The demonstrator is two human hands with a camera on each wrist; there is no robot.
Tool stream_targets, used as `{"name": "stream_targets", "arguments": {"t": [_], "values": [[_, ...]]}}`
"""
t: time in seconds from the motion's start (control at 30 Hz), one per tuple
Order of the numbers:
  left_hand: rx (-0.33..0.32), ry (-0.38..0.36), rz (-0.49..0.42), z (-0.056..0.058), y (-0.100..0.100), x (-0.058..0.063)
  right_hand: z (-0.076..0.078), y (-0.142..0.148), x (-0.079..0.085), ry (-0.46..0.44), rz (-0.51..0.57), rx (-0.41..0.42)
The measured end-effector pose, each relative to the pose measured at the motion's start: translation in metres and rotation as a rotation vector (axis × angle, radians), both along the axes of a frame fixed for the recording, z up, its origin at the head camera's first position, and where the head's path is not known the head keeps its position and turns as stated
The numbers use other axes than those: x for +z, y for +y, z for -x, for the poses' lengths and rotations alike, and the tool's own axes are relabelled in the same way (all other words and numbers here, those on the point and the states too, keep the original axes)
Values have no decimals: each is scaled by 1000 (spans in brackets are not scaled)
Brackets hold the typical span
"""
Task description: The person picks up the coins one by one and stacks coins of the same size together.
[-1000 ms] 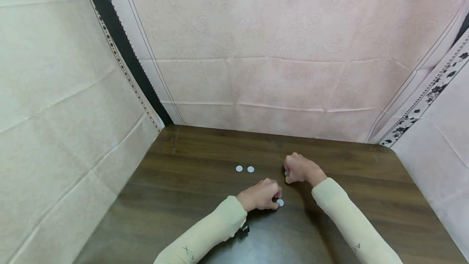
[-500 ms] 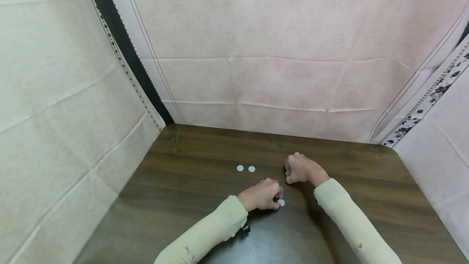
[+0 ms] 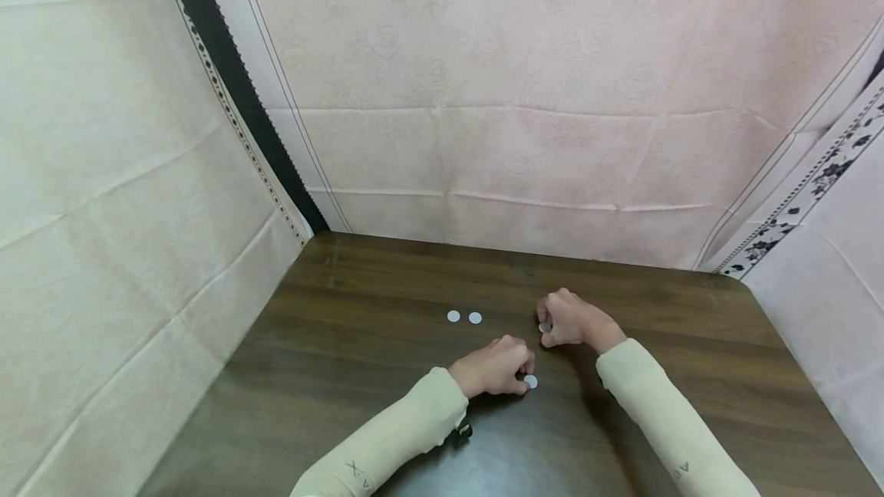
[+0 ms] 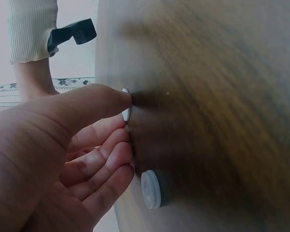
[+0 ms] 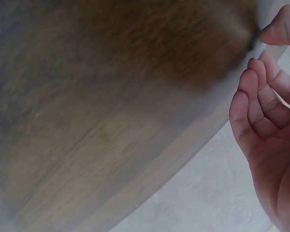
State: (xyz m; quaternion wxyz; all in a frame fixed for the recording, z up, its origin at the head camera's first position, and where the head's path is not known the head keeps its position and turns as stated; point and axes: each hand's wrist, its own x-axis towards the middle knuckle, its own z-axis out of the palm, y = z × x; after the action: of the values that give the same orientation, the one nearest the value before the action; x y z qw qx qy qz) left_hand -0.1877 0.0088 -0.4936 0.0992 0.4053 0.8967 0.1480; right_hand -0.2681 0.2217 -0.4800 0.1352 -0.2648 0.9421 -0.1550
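Note:
My left hand is low over the brown table, its thumb and index finger pinching a white round disc at the edge. In the left wrist view that disc shows edge-on at the thumb tip, the other fingers curled behind it. Farther right and back, my right hand pinches another white disc, partly covered by the fingers. A pair of similar discs lies side by side to the left, one white disc and a second disc. A disc with a ridged rim lies by the left little finger.
The wood-grain table has a straight back edge and rounded far corners. Pale patterned cloth hangs behind it and at both sides. A dark device is strapped at the left wrist.
The head view has shifted very slightly. Both hands stay almost still with their discs, and a little more of the right hand's disc shows.

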Motion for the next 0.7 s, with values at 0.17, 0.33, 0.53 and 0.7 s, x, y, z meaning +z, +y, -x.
{"name": "stream_targets", "arguments": {"t": [0.17, 0.33, 0.53, 0.7], "values": [[4, -6, -3, 1, 0, -1, 0, 4, -2, -3, 24, 6], [4, -8, 1, 0, 0, 0, -2, 7, -3, 3, 30, 6], [5, -10, 5, -2, 0, 2, -7, 10, -1, 0, 59, 5], [8, -10, 3, -2, -1, 3, -12, 12, 0, 2, 69, 15]]}}
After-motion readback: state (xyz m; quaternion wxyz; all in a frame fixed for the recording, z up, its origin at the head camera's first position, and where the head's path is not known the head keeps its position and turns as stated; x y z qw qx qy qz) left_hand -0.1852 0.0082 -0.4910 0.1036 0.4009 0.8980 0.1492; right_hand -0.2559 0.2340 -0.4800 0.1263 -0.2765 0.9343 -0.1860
